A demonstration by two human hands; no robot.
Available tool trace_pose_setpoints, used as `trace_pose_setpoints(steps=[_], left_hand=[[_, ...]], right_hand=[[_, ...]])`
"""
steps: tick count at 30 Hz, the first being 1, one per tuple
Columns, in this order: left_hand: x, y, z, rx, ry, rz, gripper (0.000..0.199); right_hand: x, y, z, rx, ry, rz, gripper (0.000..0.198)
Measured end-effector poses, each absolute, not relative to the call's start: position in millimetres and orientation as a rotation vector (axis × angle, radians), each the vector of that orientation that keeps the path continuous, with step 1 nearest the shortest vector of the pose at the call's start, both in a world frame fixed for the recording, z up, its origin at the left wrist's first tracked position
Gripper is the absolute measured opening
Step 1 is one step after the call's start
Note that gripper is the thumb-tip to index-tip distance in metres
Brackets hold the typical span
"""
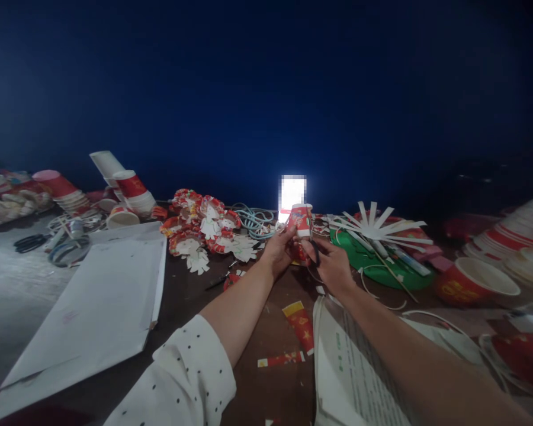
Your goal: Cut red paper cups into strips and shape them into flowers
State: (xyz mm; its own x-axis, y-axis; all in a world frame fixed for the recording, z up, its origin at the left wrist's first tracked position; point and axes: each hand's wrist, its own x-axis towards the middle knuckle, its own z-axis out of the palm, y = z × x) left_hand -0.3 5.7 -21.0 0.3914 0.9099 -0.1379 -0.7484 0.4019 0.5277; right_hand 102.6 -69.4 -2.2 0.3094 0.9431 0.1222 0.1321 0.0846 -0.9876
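Probably light, crushable paper cup (299,221): my left hand (277,251) grips side, right hand (334,265) grips black handle (315,253); best held near stiffer rim.

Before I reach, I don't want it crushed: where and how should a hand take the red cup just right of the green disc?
Probably the outer wall of the red cup, gripped lightly from the near left: that side is exposed, its open mouth tips rightward, and the stack of cups stands behind.
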Motion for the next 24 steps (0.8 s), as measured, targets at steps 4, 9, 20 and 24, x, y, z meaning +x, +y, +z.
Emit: trace_pose_setpoints(steps=[4, 9, 20, 24], left_hand=[[-1, 5, -20, 0.409, 0.427, 1.097, 0.016], [-3, 4, -17, 0.401, 0.442, 1.106, 0.016], [-8, 10, -14, 0.283, 0.503, 1.140, 0.009], [-9, 10, -10, 0.216, 0.522, 1.205, 0.004]], right_hand=[[103, -68, -4, -1.313, -1.089, 0.854, 0.044], [104, -66, -9, -1.245, -1.055, 0.915, 0.041], [107, -63, -11, -1.254, -1.192, 0.953, 0.053], [109, -61, -18, -1.286, -1.289, 0.882, 0.052]])
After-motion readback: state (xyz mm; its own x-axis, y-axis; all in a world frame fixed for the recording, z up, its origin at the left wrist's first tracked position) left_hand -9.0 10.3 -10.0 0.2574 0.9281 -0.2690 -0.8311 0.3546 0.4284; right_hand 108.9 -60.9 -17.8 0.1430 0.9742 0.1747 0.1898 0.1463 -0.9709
